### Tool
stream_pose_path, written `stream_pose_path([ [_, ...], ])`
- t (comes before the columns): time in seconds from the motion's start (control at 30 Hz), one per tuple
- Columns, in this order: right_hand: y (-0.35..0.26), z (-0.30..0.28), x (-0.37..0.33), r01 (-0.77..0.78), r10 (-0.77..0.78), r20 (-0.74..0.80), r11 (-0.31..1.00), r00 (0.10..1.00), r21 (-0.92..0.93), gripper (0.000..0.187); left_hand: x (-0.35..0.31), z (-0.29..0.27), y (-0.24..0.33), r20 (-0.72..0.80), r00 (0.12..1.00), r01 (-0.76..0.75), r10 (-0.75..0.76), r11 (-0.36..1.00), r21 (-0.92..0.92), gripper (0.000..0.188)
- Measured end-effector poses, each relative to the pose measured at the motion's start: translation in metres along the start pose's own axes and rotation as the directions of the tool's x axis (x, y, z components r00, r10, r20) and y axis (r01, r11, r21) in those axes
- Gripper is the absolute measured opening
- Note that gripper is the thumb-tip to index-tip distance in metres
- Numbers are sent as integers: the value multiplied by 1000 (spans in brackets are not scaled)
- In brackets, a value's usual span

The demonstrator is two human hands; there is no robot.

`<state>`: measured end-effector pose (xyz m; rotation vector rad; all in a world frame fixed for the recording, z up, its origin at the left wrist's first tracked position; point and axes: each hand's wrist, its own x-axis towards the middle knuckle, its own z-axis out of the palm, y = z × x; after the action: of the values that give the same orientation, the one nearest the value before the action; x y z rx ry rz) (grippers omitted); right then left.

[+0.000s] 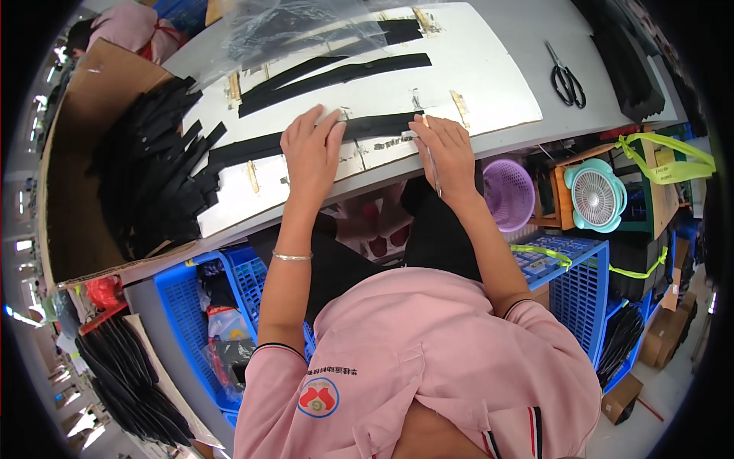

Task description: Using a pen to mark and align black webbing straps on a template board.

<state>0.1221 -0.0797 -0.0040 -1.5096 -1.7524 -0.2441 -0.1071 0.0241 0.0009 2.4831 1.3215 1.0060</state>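
Note:
A long black fabric strip [252, 148] lies across the white board [489, 84] in front of me. My left hand [312, 153] rests on it near its middle, fingers apart and pressing it down. At the strip's right end, my right hand [446, 153] is closed around a thin, pale pen-like tool [434, 170], its tip hidden by my fingers. Farther back on the board lie more black strips [344, 75], partly under a clear plastic sheet [287, 30]. Pieces of yellowish tape [459, 107] and dark pen marks show on the board.
At left, a cardboard box [65, 168] holds a heap of black strips [153, 161]. Black scissors [566, 83] and a black stack [627, 73] sit at right. Below the table edge are a purple basket [508, 195], a turquoise fan [596, 195] and blue crates [183, 306].

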Motion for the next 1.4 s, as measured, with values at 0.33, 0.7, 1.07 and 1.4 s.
stream_pose_path([
  [0.33,6,-4,-8,48,-48,0,999,999,-12,36,37,6,7,73,991,118,-108,981,-155,21],
  [0.7,10,-6,-11,24,-25,-17,995,1000,-95,32,45,-12,18,383,897,-113,222,952,-286,31],
  [1.07,15,-6,-13,7,-9,-14,993,1000,-121,33,32,-10,31,271,939,-199,213,977,-76,28],
  [1.4,18,-8,-14,6,-3,21,990,1000,-142,35,20,-11,23,192,977,-114,93,989,99,54],
])
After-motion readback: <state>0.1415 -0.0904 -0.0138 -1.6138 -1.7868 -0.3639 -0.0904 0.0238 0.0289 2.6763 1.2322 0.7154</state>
